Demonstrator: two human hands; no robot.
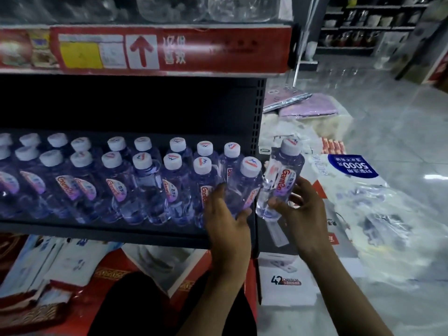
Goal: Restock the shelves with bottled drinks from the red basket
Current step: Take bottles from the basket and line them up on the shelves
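Dark shelf [126, 230] carries two rows of white-capped water bottles [116, 180]. Left hand [226, 214] grips end bottle [242, 187] at shelf's right front corner, fingers wrapped round its base. Right hand [299, 209] holds second bottle [281, 175] just beside shelf end (tilted, off the shelf). Red basket not seen.

Blurred shelf sign [145, 48], leftmost bottles [4, 180] cropped.
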